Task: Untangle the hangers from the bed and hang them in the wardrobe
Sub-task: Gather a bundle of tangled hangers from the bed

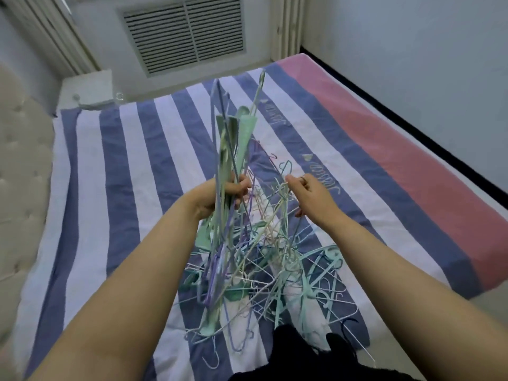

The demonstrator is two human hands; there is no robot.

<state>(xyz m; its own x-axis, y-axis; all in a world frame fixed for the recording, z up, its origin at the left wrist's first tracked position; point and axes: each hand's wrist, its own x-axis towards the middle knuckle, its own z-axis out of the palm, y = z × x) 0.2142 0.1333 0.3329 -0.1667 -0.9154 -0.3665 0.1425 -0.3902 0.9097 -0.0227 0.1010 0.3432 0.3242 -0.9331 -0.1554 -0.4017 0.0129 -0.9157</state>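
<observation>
left hand (220, 198) grips hanger bundle (233, 149); right hand (310, 195) pinches tangle (264, 259).

The hangers (247, 257) at six o'clock look like thin coated wire and matt pastel plastic, smooth. The bed sheet (132, 171) beneath is woven cloth, matt, faintly creased, with stitched lettering toward two o'clock. The headboard (19, 166) at nine o'clock appears padded, tufted fabric. The vent grille (184, 37) at twelve o'clock looks painted, matt.

Individual hangers within the tangle (247, 257) cannot be separated. The bed (110, 166) is cut off at the bottom edge. The sheet lettering (327, 174) is too blurred to be read.
</observation>
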